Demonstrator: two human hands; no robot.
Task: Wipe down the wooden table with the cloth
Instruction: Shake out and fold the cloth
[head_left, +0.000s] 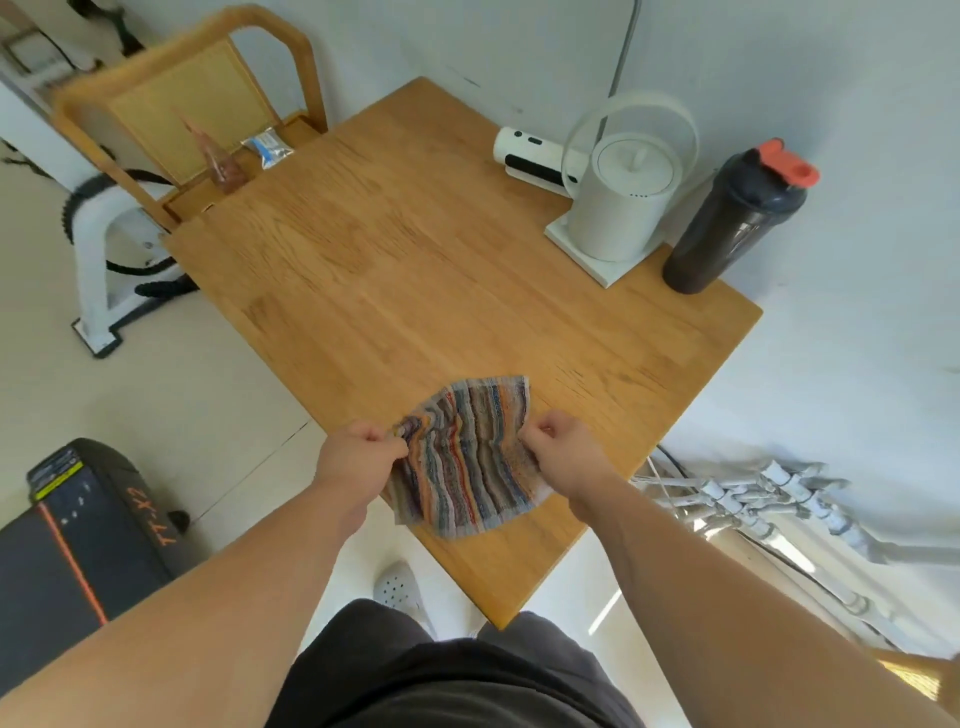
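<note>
Both hands are closed on the cloth. The left hand pinches its 9 o'clock edge, and the right hand pinches its 3 o'clock edge, fingers curled into the fabric. The cloth is a small towel striped in orange, blue, grey and red. It is stretched between the two hands and bunched into folds near the left one.

It sits at the 6 o'clock end of the worktop, with its lowest corner reaching the near edge of the wood. Whether it rests on the surface or is held just above it cannot be told.

Toward 2 o'clock on the worktop, near the wall:
- a white kettle stands on a square white base
- a dark shaker bottle with an orange cap stands upright just beside the kettle, at its 3 o'clock
- a white handheld device lies on its side at the kettle's 10 o'clock

A wooden chair stands at the worktop's 11 o'clock end, with a small packet on its seat. On the floor at 9 o'clock is a white exercise machine. A black treadmill is at 8 o'clock, and grey pipes run along the wall at 4 o'clock.
</note>
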